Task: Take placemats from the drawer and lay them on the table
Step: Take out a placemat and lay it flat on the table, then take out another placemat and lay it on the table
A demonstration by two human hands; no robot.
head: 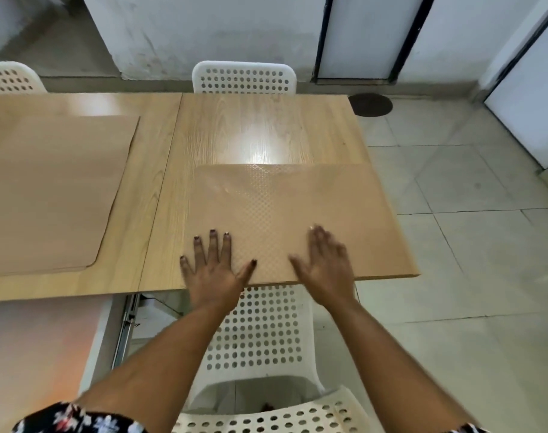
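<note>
With all fingers [211,245] spread flat and gripping nothing, the left hand [215,270] presses the placemat [282,214] down at its near left part, while the right hand [327,265], blurred but also splayed and holding nothing, lies on its near right part. That mat sits at the table's [266,126] near right corner, its near edge along the table's near edge. To finish well, I judge, sweep both palms outward to flatten it, matching the other placemat [47,195] toward the left.
</note>
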